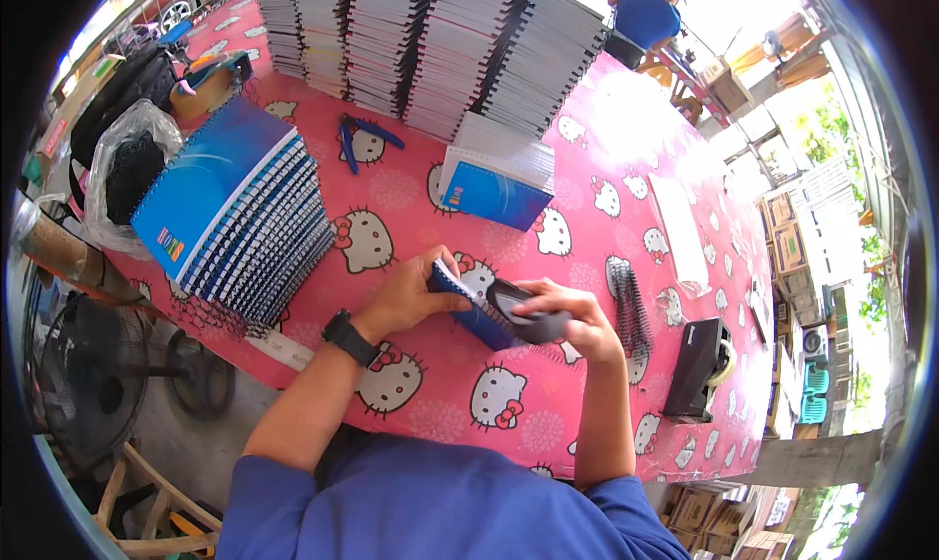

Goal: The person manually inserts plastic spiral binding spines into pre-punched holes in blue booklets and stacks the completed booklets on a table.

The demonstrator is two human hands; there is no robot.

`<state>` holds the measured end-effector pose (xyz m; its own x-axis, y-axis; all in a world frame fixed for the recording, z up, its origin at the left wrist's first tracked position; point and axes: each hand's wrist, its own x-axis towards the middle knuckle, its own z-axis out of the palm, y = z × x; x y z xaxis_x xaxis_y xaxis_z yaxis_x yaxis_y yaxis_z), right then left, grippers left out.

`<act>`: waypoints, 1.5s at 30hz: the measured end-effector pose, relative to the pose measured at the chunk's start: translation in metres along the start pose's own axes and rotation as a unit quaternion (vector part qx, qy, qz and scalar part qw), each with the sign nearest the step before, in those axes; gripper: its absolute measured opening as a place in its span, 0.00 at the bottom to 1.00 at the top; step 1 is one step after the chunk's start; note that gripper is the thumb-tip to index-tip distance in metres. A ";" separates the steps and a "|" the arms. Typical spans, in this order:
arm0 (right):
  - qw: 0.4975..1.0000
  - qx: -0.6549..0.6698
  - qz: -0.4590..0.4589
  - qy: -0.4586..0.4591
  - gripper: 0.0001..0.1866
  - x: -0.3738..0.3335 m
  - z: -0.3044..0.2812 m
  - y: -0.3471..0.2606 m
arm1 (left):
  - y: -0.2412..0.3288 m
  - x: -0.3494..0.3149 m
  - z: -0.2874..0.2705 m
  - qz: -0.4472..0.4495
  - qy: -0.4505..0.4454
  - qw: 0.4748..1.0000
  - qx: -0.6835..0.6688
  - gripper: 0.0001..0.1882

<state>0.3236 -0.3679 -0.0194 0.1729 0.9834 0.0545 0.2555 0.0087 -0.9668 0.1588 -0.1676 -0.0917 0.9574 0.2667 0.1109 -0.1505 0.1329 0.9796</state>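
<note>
Near the table's front edge, my left hand (416,291) is closed on one end of a small blue notebook (486,327), its thumb along the edge. My right hand (577,317), partly smeared by motion, grips a black rounded tool (511,301) whose kind I cannot make out. That tool is against the notebook's edge, where a dark coil seems to run. To the right lies a bunch of black spiral coils (631,306). Blue-covered booklets (497,196) with punched edges are piled beyond my hands. Blue-handled pliers (354,141) rest farther back.
Coil-bound blue notebooks (210,174) are stacked at left, beside a clear plastic bag (132,169) of black material. Tall paper stacks (430,56) line the back. A tape dispenser (696,369) and white strip (678,232) are at right. A fan (93,355) stands below; another person (646,20) works beyond.
</note>
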 end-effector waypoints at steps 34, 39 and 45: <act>0.932 -0.338 0.062 0.117 0.28 0.027 0.013 -0.003 | 0.005 0.001 0.007 0.041 0.000 0.999 0.019 0.14; 0.961 -0.220 -0.058 0.158 0.23 0.034 0.051 -0.055 | 0.042 -0.008 0.021 0.089 0.063 0.987 0.122 0.13; 0.950 -0.200 -0.117 0.207 0.13 0.026 0.072 -0.063 | 0.069 -0.025 0.027 0.102 0.110 0.988 0.048 0.08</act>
<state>0.2441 -0.3296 0.0247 0.4055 0.8064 0.4305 0.6605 0.0670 -0.7478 0.1309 -0.1912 -0.0222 0.8311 0.4814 0.2783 -0.2998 -0.0337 0.9534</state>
